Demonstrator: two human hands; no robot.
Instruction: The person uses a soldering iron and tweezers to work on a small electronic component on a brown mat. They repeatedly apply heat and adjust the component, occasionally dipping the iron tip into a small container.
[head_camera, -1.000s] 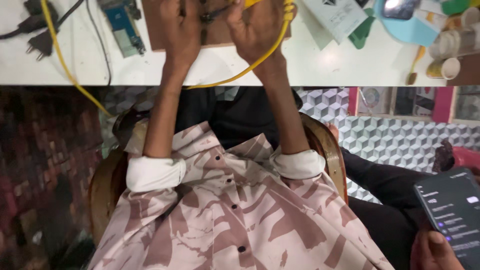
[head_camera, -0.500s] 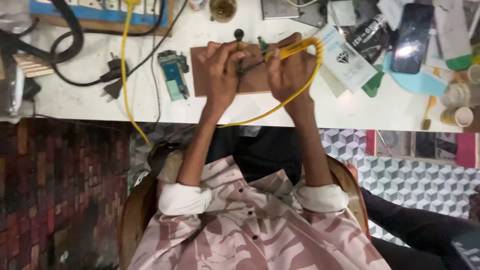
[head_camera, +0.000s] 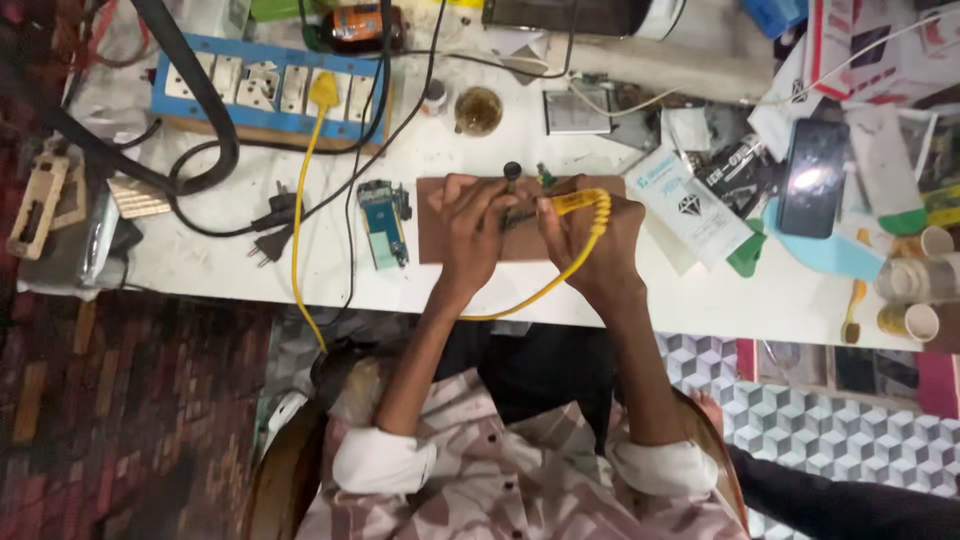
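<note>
Both my hands rest on a brown work mat (head_camera: 435, 235) on the white bench. My right hand (head_camera: 595, 240) grips a yellow-handled soldering iron (head_camera: 578, 203), its tip pointing left toward the middle of the mat. Its yellow cable (head_camera: 530, 297) loops under my wrist and off the bench edge. My left hand (head_camera: 472, 235) is closed on a small dark part just left of the iron's tip; the part is mostly hidden by my fingers. A blue-green circuit board (head_camera: 385, 222) lies left of the mat.
A blue power strip (head_camera: 265, 92) with a yellow plug sits at the back left, with black cables and a loose plug (head_camera: 270, 230) beside it. A dark phone (head_camera: 812, 178), packets, small tubs (head_camera: 905, 320) and clutter fill the right side. A flux tin (head_camera: 478, 108) stands behind the mat.
The view has tilted up from my lap to the bench, so more of the tabletop shows. My hands stay together on the mat with the iron.
</note>
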